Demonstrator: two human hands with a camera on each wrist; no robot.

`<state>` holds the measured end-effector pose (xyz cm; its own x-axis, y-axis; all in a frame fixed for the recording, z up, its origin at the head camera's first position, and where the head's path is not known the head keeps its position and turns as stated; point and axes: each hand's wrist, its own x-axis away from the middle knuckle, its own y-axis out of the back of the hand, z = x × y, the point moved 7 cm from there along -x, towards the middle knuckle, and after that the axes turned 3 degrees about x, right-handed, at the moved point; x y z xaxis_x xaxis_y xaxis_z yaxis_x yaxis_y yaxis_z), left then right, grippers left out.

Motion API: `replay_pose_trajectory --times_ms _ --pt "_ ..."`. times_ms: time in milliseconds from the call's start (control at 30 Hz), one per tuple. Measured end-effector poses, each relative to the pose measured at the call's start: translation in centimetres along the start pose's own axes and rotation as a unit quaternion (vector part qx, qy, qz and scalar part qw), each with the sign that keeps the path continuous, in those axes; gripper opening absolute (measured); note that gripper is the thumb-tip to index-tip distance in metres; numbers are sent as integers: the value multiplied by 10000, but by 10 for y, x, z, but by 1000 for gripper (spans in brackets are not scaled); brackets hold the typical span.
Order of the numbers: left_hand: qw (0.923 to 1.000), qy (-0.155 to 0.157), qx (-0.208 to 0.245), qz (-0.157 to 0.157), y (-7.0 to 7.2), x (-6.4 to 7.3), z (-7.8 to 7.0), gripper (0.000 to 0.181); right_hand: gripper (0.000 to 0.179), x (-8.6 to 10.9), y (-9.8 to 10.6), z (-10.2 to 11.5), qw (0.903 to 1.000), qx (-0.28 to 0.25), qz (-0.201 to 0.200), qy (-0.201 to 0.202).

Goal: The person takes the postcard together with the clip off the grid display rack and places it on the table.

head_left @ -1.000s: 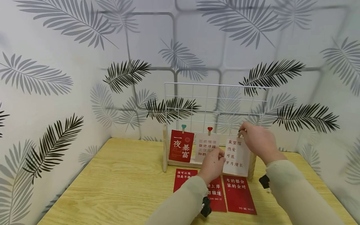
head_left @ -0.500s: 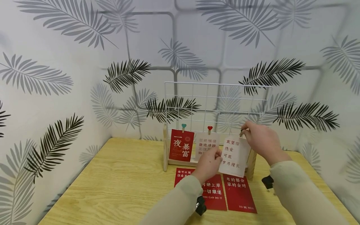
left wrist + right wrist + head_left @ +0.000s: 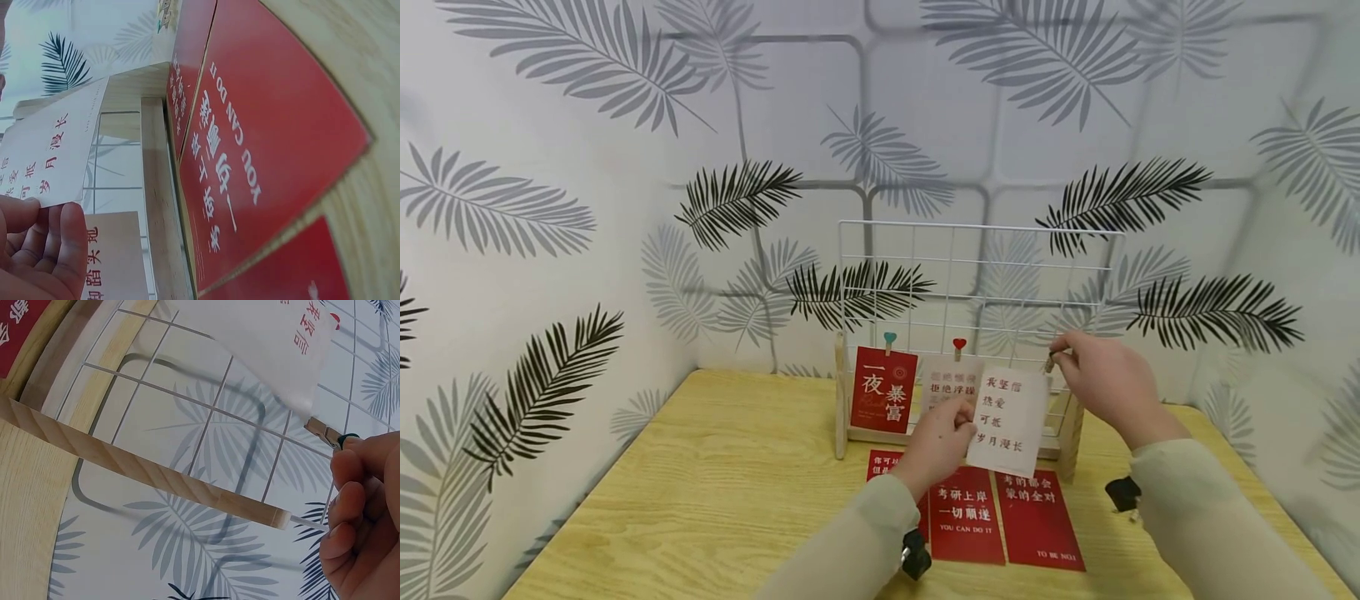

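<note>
My left hand (image 3: 936, 446) pinches the left edge of a white card (image 3: 1007, 425) with red writing, held tilted in front of a white wire grid rack (image 3: 880, 437) with a wooden base. My right hand (image 3: 1112, 383) pinches a small wooden clothespin (image 3: 325, 432) with a dark green top. In the right wrist view its tip is at the card's upper corner; whether they touch I cannot tell. On the rack, a red card (image 3: 868, 408) hangs from a teal heart clothespin (image 3: 890, 342), and a pale card (image 3: 934, 385) from a red heart one (image 3: 958, 347).
Below the rack, red cards lie on the wooden table (image 3: 700, 483), among them a middle one (image 3: 966, 533) and a right one (image 3: 1045, 529). My left forearm partly covers the left one. A leaf-patterned wall (image 3: 925, 100) stands behind the rack.
The white card has come left with my left hand, away from its spot at the rack's right end. My right hand has shifted slightly right with the clothespin, off the card's top middle.
</note>
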<state>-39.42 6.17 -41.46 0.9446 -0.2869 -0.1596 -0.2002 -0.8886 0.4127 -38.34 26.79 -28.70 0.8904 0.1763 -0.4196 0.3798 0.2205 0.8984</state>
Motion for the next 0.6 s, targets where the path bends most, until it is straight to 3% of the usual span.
replay_pose_trajectory --times_ms 600 --pt "9994 187 179 222 19 17 5 4 16 10 -1 -8 9995 -151 252 -92"
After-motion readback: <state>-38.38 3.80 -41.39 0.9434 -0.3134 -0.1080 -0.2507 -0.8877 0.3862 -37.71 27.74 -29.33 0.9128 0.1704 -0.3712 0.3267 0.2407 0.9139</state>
